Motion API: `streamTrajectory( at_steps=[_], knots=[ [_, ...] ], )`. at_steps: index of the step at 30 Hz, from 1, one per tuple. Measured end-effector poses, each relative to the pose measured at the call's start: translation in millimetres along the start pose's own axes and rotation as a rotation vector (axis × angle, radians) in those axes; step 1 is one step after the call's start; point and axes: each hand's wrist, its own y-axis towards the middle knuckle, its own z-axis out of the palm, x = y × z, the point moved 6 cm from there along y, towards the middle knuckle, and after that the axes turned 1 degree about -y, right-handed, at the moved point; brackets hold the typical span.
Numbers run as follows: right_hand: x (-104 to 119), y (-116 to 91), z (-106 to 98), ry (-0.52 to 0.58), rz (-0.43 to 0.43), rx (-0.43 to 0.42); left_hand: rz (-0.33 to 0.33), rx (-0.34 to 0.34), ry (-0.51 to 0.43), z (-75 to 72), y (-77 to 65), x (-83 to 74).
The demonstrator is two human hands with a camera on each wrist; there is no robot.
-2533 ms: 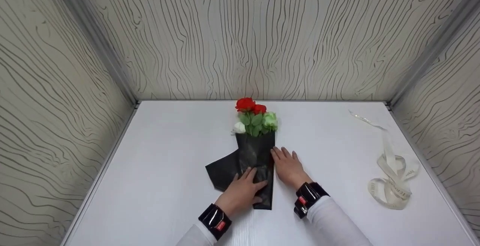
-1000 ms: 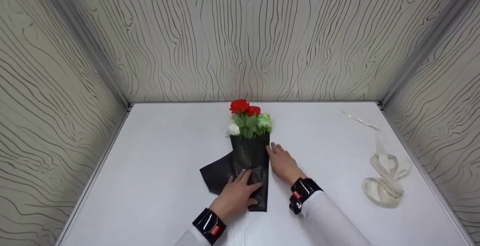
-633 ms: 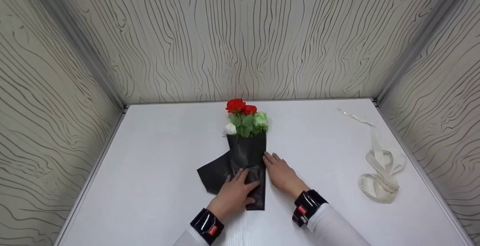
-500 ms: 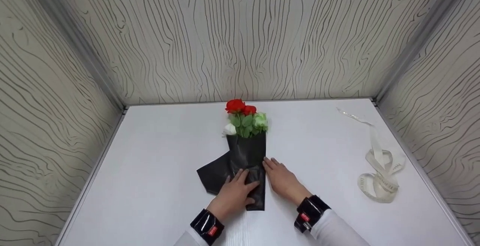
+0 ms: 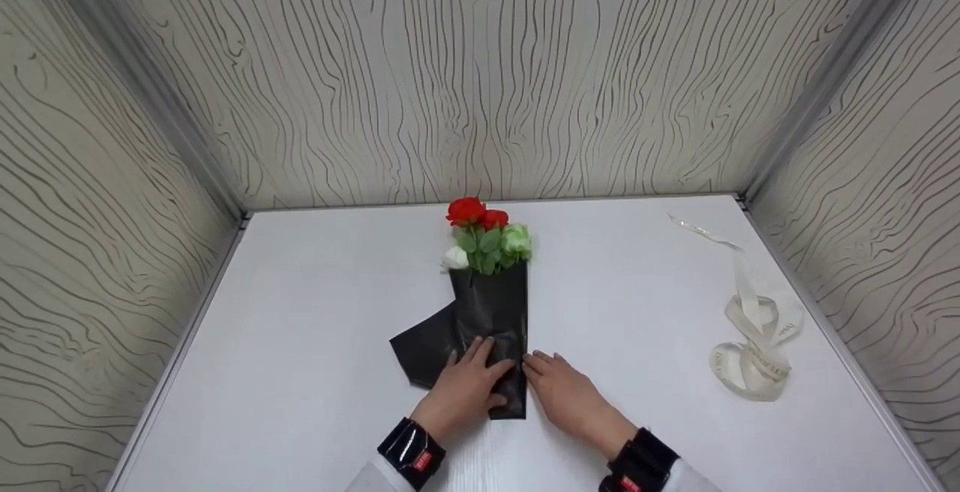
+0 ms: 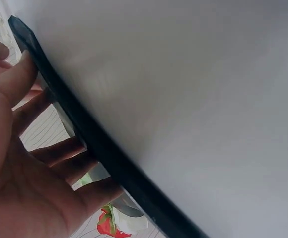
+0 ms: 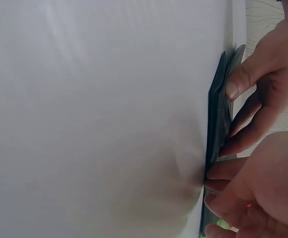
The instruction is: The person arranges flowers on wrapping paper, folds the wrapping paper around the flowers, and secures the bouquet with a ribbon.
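Observation:
A small bouquet lies on the white table, wrapped in black wrapping paper [image 5: 491, 301]. Red roses [image 5: 466, 211], a pale green flower [image 5: 517, 240] and a white flower [image 5: 456, 257] show above its top edge. One flap [image 5: 421, 346] of the paper sticks out to the left. My left hand [image 5: 459, 393] presses on the lower part of the wrap with its fingers spread; in the left wrist view those fingers [image 6: 67, 161] reach onto the paper. My right hand [image 5: 568, 398] lies on the table, fingertips along the paper's right edge. The stems are hidden inside.
A loosely looped cream ribbon [image 5: 756, 372] with printed letters lies at the right of the table [image 5: 315, 289], its thin end trailing toward the back. Wood-grain patterned panels [image 5: 480, 79] rise behind and on both sides.
My right hand has slid down along the paper's right edge toward its lower end. My left hand stays pressed on the wrap. The whole head view has shifted slightly.

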Motion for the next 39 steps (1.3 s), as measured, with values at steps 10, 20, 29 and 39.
streamTrajectory(
  at_steps=[10,20,29,39],
  knots=[
    [26,-36,4,0.063,-0.08,0.072,-0.008,0.008,-0.011,-0.1,0.3,2.6],
    [33,-48,4,0.127,-0.126,0.056,-0.013,0.003,-0.015,-0.1,-1.5,2.3],
    [39,-47,7,0.082,-0.102,0.02,-0.007,0.001,-0.011,-1.3,-0.9,0.9],
    [28,-24,10,-0.028,-0.046,-0.009,-0.006,0.001,-0.002,0.2,-0.2,0.7]
  ],
)
